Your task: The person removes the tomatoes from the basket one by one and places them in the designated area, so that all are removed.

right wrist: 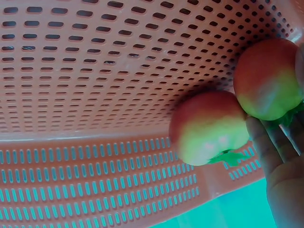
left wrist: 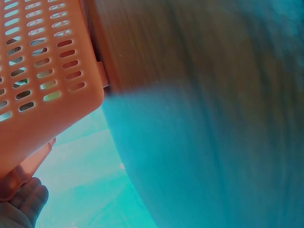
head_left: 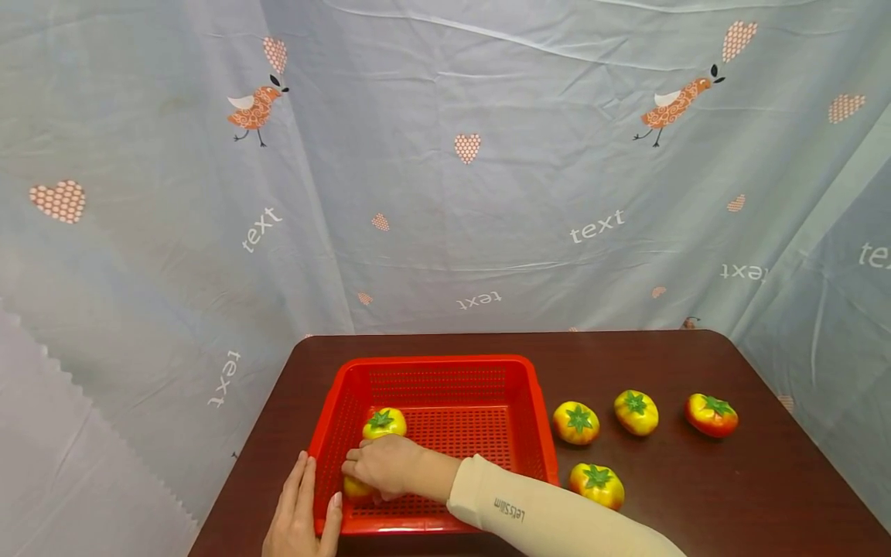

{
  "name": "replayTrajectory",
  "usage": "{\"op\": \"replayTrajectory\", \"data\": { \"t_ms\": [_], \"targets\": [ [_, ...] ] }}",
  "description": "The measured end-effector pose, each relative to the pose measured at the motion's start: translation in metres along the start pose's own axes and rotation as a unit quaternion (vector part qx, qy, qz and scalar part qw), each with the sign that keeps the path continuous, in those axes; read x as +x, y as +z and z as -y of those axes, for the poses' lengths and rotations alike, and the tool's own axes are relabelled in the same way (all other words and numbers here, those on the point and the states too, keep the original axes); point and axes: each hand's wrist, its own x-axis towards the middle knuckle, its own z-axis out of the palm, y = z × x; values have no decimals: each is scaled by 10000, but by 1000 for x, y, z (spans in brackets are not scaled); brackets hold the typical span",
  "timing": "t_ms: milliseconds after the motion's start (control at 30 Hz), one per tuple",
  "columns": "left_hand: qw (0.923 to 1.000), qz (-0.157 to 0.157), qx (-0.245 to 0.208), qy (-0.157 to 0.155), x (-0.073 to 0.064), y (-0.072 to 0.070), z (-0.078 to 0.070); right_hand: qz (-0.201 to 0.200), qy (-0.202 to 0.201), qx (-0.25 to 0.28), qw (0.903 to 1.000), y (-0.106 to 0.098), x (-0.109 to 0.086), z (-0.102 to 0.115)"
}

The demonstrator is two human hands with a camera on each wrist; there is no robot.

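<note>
A red perforated plastic basket sits on the dark table. My right hand reaches into its near left corner and grips a yellow-red persimmon with a green calyx, partly hidden by the fingers. Just beyond it, another persimmon lies in the basket. Seen from the right wrist, the held persimmon is beside the other persimmon. My left hand rests against the basket's left side near the front corner, its fingers fairly straight. The left wrist view shows its fingertips by the basket rim.
To the right of the basket, several persimmons lie on the table: one near the front, others farther back, including a redder one at far right. A printed grey-blue curtain hangs behind and beside the table.
</note>
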Motion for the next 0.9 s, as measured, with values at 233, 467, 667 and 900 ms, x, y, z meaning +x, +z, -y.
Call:
{"op": "replayTrajectory", "data": {
  "t_ms": [233, 467, 667, 900],
  "targets": [
    [10000, 15, 24, -31, 0, 0, 0, -35, 40, 15, 10000, 0, -1, 0],
    [9998, -154, -34, 106, 0, 1, 1, -6, 56, 77, 10000, 1, -1, 0],
    [9998, -162, -36, 118, 0, 2, 2, -30, 36, -34, 10000, 0, -3, -1],
    [9999, -105, -24, 25, 0, 3, 2, -52, -112, 70, 9999, 1, -7, -4]
  ]
}}
